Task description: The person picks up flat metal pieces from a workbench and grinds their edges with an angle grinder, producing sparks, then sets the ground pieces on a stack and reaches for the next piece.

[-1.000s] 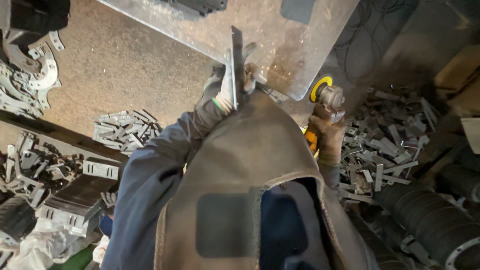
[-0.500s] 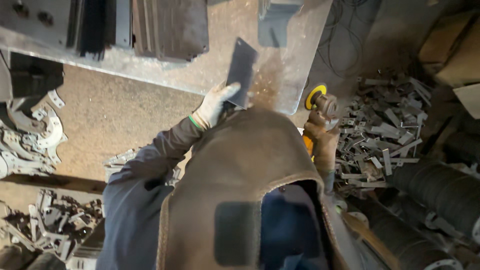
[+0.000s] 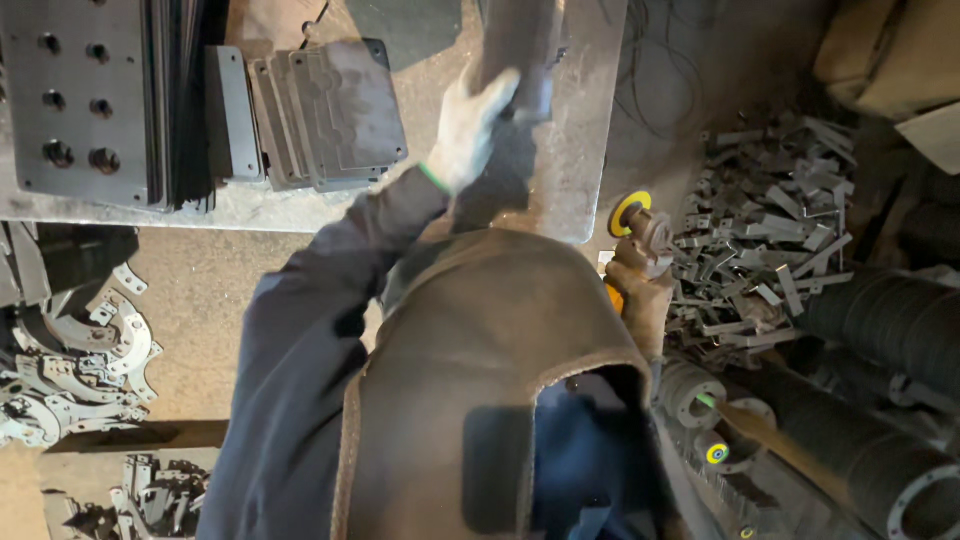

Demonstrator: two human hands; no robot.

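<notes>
My left hand (image 3: 472, 125), in a white glove with a green cuff, holds a dark flat metal plate (image 3: 512, 45) over the steel workbench (image 3: 575, 170). My right hand (image 3: 640, 295), in a brown leather glove, hangs by my side past the bench's right edge, gripping an angle grinder (image 3: 640, 225) with a yellow disc. A brown leather apron and a dark blue sleeve fill the middle of the view.
A stack of shaped metal plates (image 3: 325, 110) and a drilled steel block (image 3: 75, 95) lie on the bench at left. Curved cut parts (image 3: 70, 360) cover the floor at left. Scrap metal offcuts (image 3: 770, 230) and ribbed black pipes (image 3: 880, 330) lie at right.
My left hand has carried the plate farther away over the bench. The view has shifted, showing more of the bench. The right hand still holds the grinder low at my side.
</notes>
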